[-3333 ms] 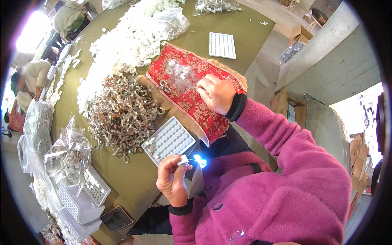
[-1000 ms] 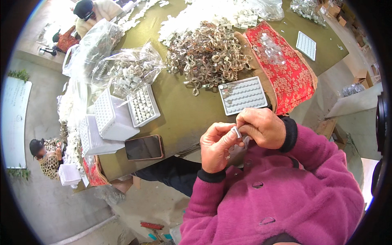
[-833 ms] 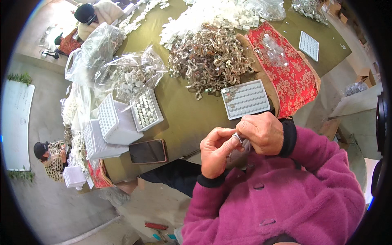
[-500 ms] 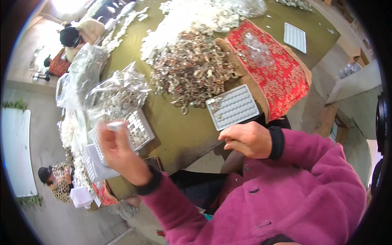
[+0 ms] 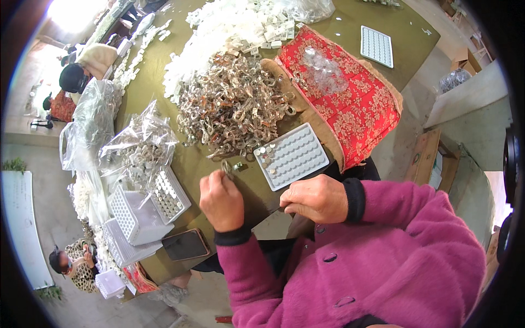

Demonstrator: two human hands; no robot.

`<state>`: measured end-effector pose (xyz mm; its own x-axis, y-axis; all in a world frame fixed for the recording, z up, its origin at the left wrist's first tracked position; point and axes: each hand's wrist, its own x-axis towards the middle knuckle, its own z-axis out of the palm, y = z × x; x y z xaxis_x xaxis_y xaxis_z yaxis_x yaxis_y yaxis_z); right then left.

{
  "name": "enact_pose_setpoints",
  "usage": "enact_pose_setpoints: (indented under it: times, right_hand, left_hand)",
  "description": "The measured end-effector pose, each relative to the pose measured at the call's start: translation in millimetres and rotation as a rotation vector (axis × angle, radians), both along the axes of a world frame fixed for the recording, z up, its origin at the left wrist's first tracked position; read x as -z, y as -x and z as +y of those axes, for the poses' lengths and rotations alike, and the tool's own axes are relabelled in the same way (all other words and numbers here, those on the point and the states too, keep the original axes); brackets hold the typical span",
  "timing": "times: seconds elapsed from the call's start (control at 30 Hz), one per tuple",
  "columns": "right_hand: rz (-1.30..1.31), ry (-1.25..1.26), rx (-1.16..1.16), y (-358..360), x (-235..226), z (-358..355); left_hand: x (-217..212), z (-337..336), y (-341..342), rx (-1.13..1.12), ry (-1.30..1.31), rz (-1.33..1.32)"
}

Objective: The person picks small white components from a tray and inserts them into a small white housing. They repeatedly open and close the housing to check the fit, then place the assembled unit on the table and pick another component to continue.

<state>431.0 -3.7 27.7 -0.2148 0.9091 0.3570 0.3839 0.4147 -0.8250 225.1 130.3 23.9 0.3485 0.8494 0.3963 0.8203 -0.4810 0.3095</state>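
1. pinching a curled, translucent loop (image 5: 227, 167) in the left hand (image 5: 221, 202), beside a glossy, tangled pile of loops (image 5: 235, 106).
2. bunching fingers of the right hand (image 5: 318, 198) near a scalloped plastic tray (image 5: 298, 158); cannot tell if holding anything.
3. showing floral red cloth (image 5: 366, 117) on the olive surface (image 5: 404, 33), grey floor (image 5: 208, 300) below.
4. moved the left hand from the stacked trays (image 5: 136, 210) since a moment ago.

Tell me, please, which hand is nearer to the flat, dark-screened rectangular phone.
Left: the left hand is beyond the phone, to its right; the right hand is farther right.
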Motion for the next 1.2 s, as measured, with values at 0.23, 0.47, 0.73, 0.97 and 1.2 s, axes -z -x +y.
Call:
enact_pose_setpoints:
  times: [0.23, 0.47, 0.73, 0.97, 1.2]
  right_hand:
    - [0.229, 0.11, 0.071, 14.7, -2.4, 10.0]
    - [0.09, -0.027, 0.097, 25.3, -8.7, 7.2]
    - [0.069, -0.151, 0.231, 12.5, -29.5, 8.8]
    - [0.244, -0.178, 0.093, 15.8, -18.9, 5.5]
    - [0.227, -0.141, 0.11, -0.5, -14.2, -4.0]
  left_hand:
    - [-5.2, -28.8, 17.4, -0.092, 0.213, -0.382]
    - [-4.6, -14.5, -15.7, 0.208, -0.005, -0.079]
    - [-28.0, -80.7, -7.0, 0.183, 0.766, -1.221]
    - [-23.9, -103.5, -14.3, 0.171, 0.703, -1.339]
    - [-21.1, -112.1, -19.8, 0.301, 0.713, -1.335]
